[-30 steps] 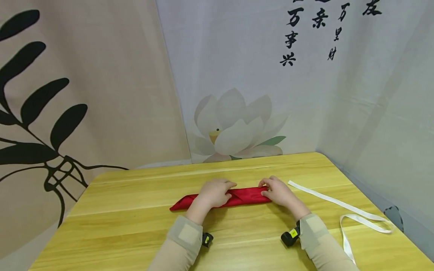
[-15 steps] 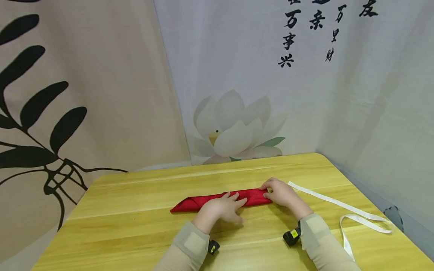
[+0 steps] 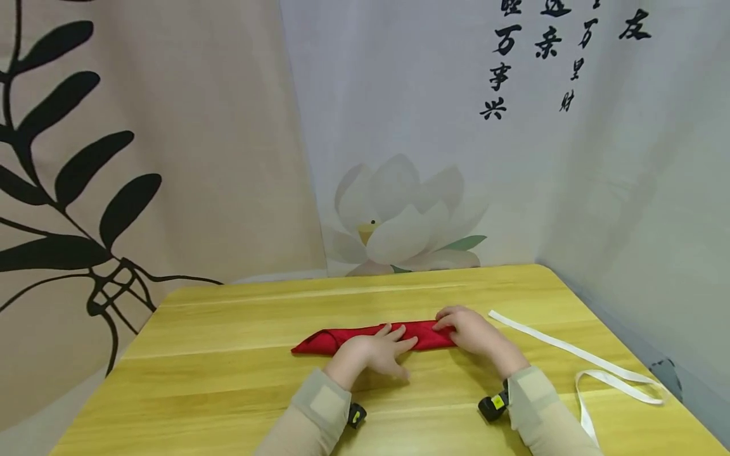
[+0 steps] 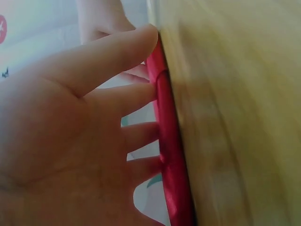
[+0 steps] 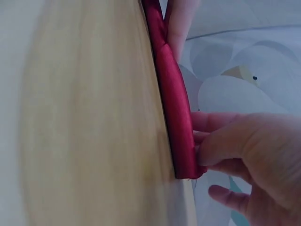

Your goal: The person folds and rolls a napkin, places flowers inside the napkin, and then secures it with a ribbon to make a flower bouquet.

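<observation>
1. From where I stand, the red cloth (image 3: 429,334) lies as a long, narrow roll across the middle of the bench (image 3: 228,367), its left end tapering to a point.
2. The left hand (image 3: 376,354) is spread, its fingers (image 4: 141,134) apart and resting on the cloth's middle.
3. The right hand (image 3: 473,332) is curled at the cloth's right end, thumb and fingers pinching it.
4. I'd judge the step in hand to be neatening the roll, the folding mostly done.
5. Next probably calls for holding that right end snug while the left hand smooths the looser left end.
6. A white ribbon (image 3: 570,348) lies to the right, untouched; perhaps it's for tying.
</observation>
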`<control>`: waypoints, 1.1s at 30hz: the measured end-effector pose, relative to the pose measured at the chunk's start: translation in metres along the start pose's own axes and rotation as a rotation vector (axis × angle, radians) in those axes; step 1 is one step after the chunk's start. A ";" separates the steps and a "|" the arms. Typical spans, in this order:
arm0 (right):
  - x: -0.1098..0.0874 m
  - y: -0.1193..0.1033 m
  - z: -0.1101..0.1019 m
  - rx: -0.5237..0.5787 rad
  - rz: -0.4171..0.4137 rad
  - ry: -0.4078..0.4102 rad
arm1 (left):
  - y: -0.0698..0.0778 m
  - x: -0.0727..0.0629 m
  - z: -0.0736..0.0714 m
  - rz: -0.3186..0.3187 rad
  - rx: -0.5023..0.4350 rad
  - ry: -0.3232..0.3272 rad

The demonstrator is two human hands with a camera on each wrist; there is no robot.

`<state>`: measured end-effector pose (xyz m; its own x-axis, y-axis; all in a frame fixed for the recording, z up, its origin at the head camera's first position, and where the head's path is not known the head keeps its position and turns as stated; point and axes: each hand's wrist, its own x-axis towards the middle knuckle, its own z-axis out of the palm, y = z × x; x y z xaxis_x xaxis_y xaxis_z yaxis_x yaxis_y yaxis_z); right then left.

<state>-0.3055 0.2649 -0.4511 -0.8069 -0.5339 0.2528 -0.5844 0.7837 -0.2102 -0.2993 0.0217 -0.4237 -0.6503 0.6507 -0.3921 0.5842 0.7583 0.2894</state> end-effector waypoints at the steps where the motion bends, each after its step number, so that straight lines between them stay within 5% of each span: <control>1: -0.001 -0.001 -0.002 -0.002 0.000 -0.016 | 0.001 0.000 0.001 0.006 0.004 0.003; 9: -0.009 -0.008 -0.011 -0.047 -0.031 -0.110 | -0.008 -0.002 0.005 0.008 0.033 0.059; 20: -0.019 -0.033 -0.009 -0.019 -0.116 -0.136 | -0.036 -0.002 -0.003 0.186 0.025 0.056; 33: -0.024 -0.089 0.000 0.068 -0.167 -0.188 | -0.041 -0.013 -0.007 0.124 -0.086 0.072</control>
<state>-0.2342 0.2074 -0.4383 -0.6967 -0.7088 0.1106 -0.7102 0.6599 -0.2452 -0.3181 -0.0178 -0.4246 -0.6109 0.7382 -0.2862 0.6201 0.6709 0.4067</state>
